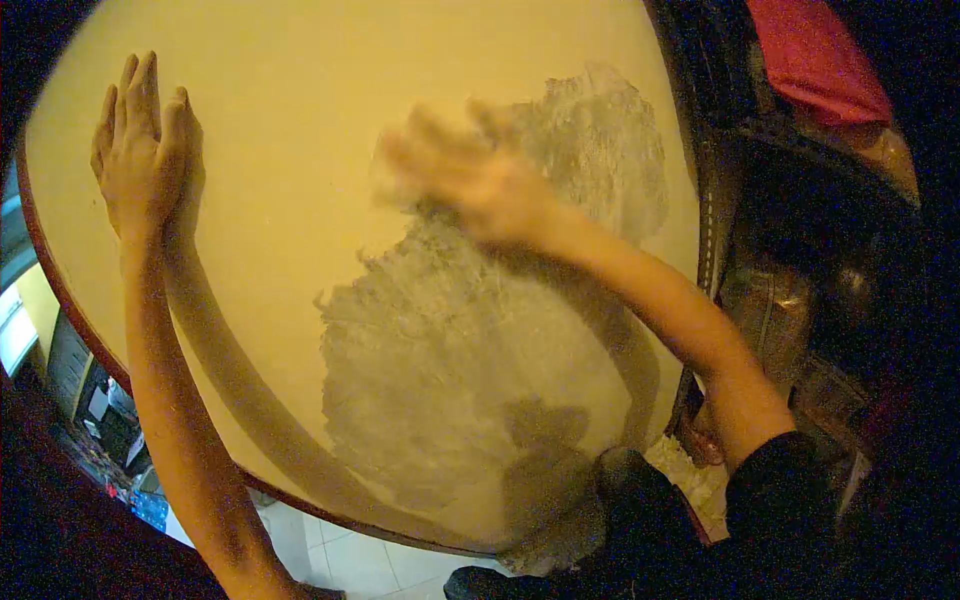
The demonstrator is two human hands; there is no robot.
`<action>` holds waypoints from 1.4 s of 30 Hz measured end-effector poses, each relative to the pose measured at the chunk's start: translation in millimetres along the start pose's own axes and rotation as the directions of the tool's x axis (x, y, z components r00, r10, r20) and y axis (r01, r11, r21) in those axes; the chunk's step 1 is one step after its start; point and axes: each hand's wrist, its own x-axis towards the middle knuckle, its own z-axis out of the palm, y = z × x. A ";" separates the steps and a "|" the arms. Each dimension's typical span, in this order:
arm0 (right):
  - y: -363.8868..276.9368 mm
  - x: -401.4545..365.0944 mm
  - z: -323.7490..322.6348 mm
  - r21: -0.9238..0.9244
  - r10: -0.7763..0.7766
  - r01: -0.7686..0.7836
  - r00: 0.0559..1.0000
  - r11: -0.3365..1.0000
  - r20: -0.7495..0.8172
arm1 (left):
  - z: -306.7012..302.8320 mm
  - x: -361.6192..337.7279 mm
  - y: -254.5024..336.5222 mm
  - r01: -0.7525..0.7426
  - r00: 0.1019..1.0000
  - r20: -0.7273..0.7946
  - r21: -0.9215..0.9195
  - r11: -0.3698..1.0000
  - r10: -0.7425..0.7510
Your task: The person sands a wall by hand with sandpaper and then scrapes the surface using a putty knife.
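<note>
A broad, pale yellow surface (270,60) with a dark curved rim fills most of the view. Across its middle and right spreads an irregular greyish patch (430,330) with ragged edges. My left hand (140,170) lies palm down on the yellow part at the left, its fingers stretched out and holding nothing. Over the upper edge of the grey patch, my right hand (485,190) is smeared by motion. Its fingers are too blurred to show whether they hold anything. Shadows of my arms and head fall on the surface.
Crumpled pale material (690,475) sits by the lower right rim. A dark seat-like shape with light stitching (709,235) borders the right side, with red cloth (825,60) above. White floor tiles (355,560) and several blurred items (115,410) show below the left rim.
</note>
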 end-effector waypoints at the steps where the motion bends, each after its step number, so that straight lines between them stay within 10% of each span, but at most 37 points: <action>1: -4.0 -5.6 -3.5 0.003 0.003 -0.003 1.000 1.000 0.009 | -2.5 -2.9 -1.7 -0.025 0.999 0.019 0.008 1.000 0.025; 3: 40.1 -14.2 -0.8 -0.049 -0.199 0.200 0.979 0.979 0.036 | 22.7 12.5 18.7 -0.025 0.999 0.043 -0.010 1.000 0.026; 5: 76.5 0.2 -6.9 -0.213 0.102 -0.110 0.994 0.971 -0.049 | 21.0 13.5 16.3 -0.008 0.999 0.037 0.010 1.000 0.008; 8: 98.0 25.8 -9.1 0.034 0.305 -0.311 0.895 0.950 -0.325 | 15.1 13.7 19.8 0.007 0.999 -0.049 -0.077 0.997 -0.011; 11: 79.1 29.6 31.9 -0.314 0.132 -0.249 0.927 0.916 -0.350 | 5.2 15.0 31.9 -0.033 0.994 -0.101 -0.016 0.999 0.032; 13: -12.2 24.4 5.5 -0.048 -0.051 0.055 0.995 0.997 0.083 | 9.7 13.2 26.4 -0.073 0.996 -0.046 -0.021 0.997 0.072; 16: 13.4 16.3 5.1 0.082 -0.200 0.196 0.978 0.977 0.051 | 21.2 11.8 17.7 -0.008 1.000 0.020 -0.029 1.000 0.008; 17: 40.9 23.3 9.8 -0.132 -0.099 0.085 0.990 0.988 -0.101 | 23.9 12.4 16.0 -0.006 1.000 0.024 -0.020 1.000 0.007; 29: 25.8 11.8 20.3 0.089 -0.233 0.234 0.972 0.968 -0.026 | 11.4 10.7 23.2 0.013 0.998 0.065 -0.041 0.999 -0.010; 34: 74.1 -6.8 -2.0 -0.087 0.416 -0.462 0.853 0.883 -0.316 | 10.3 9.0 19.3 0.001 0.997 0.074 -0.043 0.999 0.003; 36: 22.6 -45.4 6.7 -0.109 0.336 -0.322 0.927 0.941 0.164 | 11.9 7.9 28.5 -0.001 0.996 0.086 -0.066 0.998 0.006; 37: -17.9 -60.1 -5.7 0.417 0.227 -0.280 0.958 0.865 0.173 | 9.9 4.7 33.4 -0.002 0.995 0.098 -0.027 1.000 0.005; 38: -52.4 -83.6 -27.0 0.430 0.023 -0.270 0.867 0.862 0.498 | 6.9 -2.5 37.5 0.002 0.994 0.112 0.016 1.000 -0.004; 40: -91.9 -144.5 -34.9 0.498 -0.247 0.054 0.912 0.865 0.329 | -3.0 -17.6 41.3 0.009 0.990 0.139 0.113 0.994 -0.025; 42: -132.1 -200.5 -44.3 0.487 -0.045 -0.248 0.856 0.838 0.514 | -16.8 -41.2 44.6 0.016 0.983 0.175 0.215 0.977 -0.054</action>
